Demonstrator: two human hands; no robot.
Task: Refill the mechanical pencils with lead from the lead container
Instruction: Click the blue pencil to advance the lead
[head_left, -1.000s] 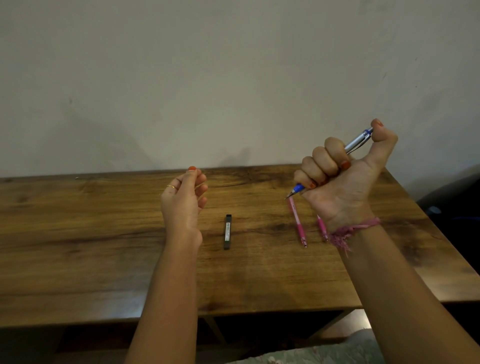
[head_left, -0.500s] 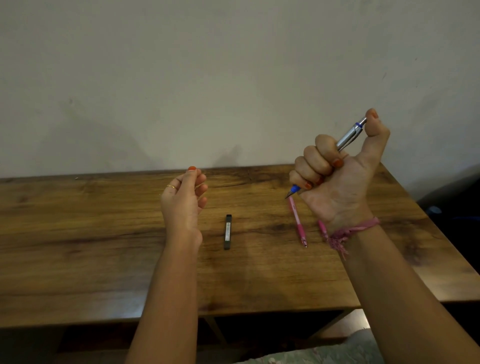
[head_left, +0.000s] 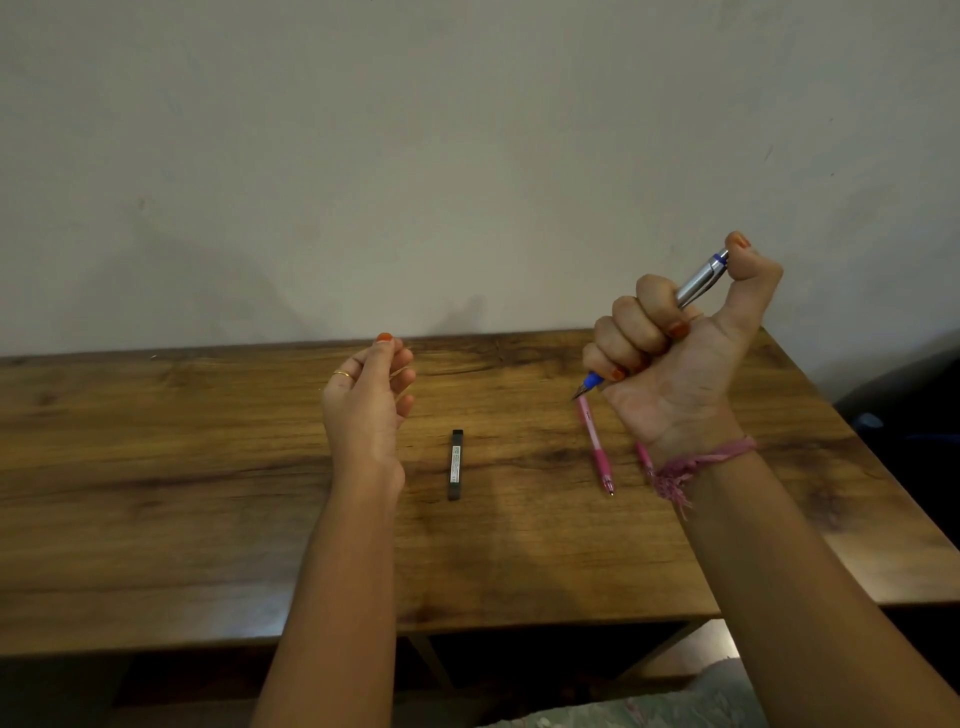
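Head view is showing the right hand (head_left: 675, 358) raised above the right part of the wooden tabletop (head_left: 208, 493), its fingers curling tightly round a silver and blue mechanical pencil (head_left: 698, 283) while the thumb is resting on the pencil's top end; the tip is pointing down and to the left. The left hand (head_left: 369, 400) is hovering over the middle of the tabletop, fingers loosely bent and gripping nothing. The black lead container (head_left: 456, 465) is lying flat between the two forearms. Two pink pencils (head_left: 595, 447) are lying just beside the right wrist, which is wearing a pink thread bracelet (head_left: 696, 462).
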